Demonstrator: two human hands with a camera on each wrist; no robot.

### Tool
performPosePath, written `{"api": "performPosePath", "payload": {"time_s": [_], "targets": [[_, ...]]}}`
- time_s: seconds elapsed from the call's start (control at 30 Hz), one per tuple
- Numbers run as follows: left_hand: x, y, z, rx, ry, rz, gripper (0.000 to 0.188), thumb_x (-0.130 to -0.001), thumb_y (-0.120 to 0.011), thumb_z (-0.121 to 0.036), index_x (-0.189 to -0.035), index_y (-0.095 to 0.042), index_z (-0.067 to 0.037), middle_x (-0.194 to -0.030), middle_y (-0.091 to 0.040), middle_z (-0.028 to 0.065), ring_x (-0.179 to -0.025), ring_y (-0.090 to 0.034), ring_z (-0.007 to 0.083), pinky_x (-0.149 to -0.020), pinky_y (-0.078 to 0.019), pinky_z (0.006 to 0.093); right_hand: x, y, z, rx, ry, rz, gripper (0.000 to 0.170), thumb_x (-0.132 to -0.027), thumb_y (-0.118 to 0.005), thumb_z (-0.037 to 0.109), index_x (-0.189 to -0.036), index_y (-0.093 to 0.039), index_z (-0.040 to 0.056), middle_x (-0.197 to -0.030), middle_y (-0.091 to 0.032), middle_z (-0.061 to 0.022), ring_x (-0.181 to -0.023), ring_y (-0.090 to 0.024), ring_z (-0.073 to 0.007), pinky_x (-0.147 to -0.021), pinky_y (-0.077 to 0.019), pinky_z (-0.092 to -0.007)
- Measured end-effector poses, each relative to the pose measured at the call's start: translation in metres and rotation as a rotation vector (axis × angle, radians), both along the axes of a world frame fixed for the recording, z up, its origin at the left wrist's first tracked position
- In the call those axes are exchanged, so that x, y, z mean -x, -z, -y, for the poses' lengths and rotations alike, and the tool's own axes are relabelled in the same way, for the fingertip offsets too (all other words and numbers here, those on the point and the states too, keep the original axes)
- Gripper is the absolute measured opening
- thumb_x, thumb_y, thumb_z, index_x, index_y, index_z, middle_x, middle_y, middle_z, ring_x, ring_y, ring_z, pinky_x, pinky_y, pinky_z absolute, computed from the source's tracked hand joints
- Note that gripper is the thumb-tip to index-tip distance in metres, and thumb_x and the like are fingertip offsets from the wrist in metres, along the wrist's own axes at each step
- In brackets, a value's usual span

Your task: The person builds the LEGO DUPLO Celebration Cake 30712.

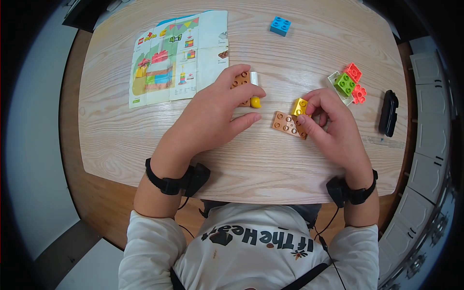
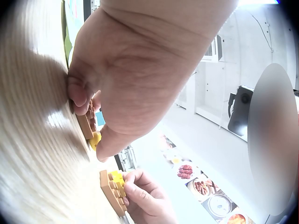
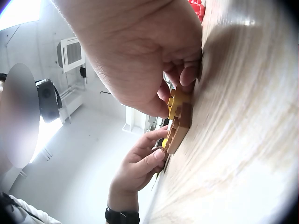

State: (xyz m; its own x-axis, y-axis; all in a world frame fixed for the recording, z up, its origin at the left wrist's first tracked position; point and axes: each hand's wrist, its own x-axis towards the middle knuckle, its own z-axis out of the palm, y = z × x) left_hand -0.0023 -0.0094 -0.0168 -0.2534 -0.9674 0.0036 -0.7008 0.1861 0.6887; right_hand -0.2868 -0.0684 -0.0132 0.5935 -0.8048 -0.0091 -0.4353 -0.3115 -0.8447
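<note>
My right hand [image 1: 331, 118] pinches a yellow toy brick [image 1: 299, 107] between thumb and fingers, right at the upper edge of a brown studded brick [image 1: 286, 123] on the table. Its thumb tip overlaps the brown brick's studs in the head view. To the left, my left hand [image 1: 217, 104] lies over a second brown brick [image 1: 245, 78], its fingers extended across it and partly hiding it. A white piece [image 1: 254, 78] and a small rounded yellow piece [image 1: 255, 102] sit at that brick's right side. The left thumb points toward the right, apart from the index finger.
An unfolded picture leaflet [image 1: 208, 67] lies at the back left. A blue brick [image 1: 280, 26] stands at the back. On the right are a green brick [image 1: 344, 84], red pieces [image 1: 353, 73], a white piece [image 1: 334, 79] and a black case [image 1: 388, 113] near the table edge.
</note>
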Motion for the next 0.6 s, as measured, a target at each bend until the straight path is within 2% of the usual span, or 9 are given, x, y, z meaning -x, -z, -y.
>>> {"api": "performPosePath", "payload": {"time_s": [0.6], "targets": [[0.0003, 0.0013, 0.0001, 0.012, -0.003, -0.008, 0.038, -0.094, -0.084, -0.019, -0.131, -0.074, -0.015, -0.161, -0.052, 0.0145, -0.106, -0.074, 0.0289, -0.083, -0.0626, 0.0358, 0.0002, 0.0005, 0.0002, -0.001, 0.005, 0.006, 0.018, -0.097, -0.078, 0.006, -0.104, -0.062, 0.0032, -0.104, -0.062, -0.0040, -0.081, -0.057, -0.0128, -0.067, -0.0478, -0.0262]]}}
